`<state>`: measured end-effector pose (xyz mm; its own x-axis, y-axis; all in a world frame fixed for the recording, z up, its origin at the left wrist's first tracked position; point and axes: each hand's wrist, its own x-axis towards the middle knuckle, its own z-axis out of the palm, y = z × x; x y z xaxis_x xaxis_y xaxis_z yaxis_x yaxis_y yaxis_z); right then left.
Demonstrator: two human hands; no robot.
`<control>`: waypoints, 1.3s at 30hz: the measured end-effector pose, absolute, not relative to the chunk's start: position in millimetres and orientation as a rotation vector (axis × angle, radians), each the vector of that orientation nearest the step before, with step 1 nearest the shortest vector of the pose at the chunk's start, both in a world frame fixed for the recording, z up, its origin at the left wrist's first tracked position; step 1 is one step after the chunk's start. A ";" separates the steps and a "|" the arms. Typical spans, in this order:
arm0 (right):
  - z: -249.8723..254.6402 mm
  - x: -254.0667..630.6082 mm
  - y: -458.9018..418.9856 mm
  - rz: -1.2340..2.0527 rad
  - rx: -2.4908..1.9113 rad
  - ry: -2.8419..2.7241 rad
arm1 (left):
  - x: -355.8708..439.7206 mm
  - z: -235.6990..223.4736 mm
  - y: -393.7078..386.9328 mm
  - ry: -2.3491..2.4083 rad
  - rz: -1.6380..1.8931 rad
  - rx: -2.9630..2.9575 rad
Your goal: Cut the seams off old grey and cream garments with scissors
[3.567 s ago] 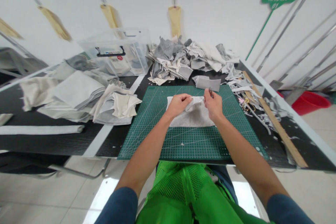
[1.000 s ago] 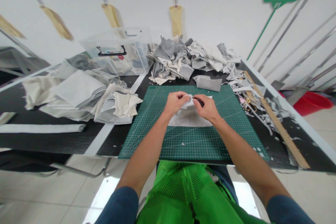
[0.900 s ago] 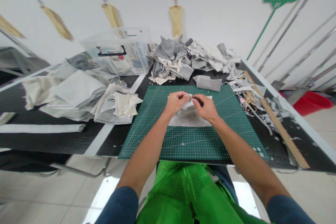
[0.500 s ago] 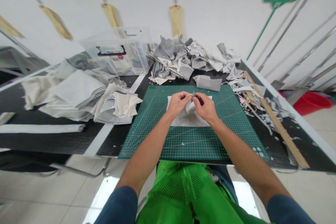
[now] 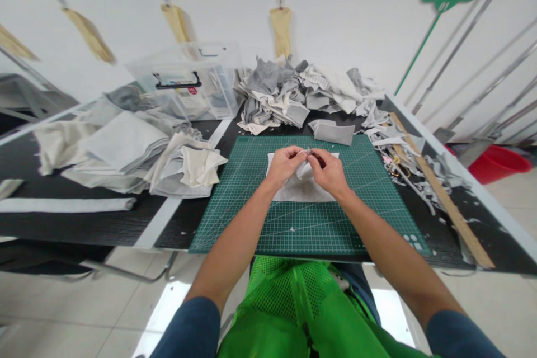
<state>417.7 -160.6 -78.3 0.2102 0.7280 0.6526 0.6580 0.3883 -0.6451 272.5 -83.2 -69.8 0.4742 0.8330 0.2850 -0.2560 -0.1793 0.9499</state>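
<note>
A light grey piece of fabric point(image 5: 300, 190) lies on the green cutting mat point(image 5: 235, 224), its far part lifted and bunched between my hands. My left hand point(image 5: 286, 165) pinches the raised fabric from the left. From the right, my right hand point(image 5: 328, 172) pinches it too, the fingertips of both hands nearly meeting. A small dark object shows at the fingertips, too small to name. Just beyond the hands, a folded grey cloth piece point(image 5: 333, 132) rests at the mat's far edge.
Stacked cloth pieces point(image 5: 126, 142) and a white roll point(image 5: 67, 205) lie at left. Behind stand a clear plastic box point(image 5: 210, 89) and a heap of grey scraps point(image 5: 277, 95). At right are a wooden ruler point(image 5: 453, 212) and loose trimmings; a red bucket point(image 5: 499, 165) stands beyond the table.
</note>
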 end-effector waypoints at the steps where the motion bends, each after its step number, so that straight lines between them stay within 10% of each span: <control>1: -77.9 417.5 -160.9 0.075 -1.307 -1.488 | 272.5 -69.7 -83.2 0.541 1.062 1.436; 39: -70.2 434.8 -163.3 -0.049 -1.348 -1.747 | 261.3 -57.1 -86.6 0.680 1.087 1.807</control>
<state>434.8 -163.3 -70.2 0.0006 0.7528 0.6582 0.7884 0.4045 -0.4634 261.3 -86.6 -57.1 0.4638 0.7925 0.3959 0.0085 -0.4508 0.8926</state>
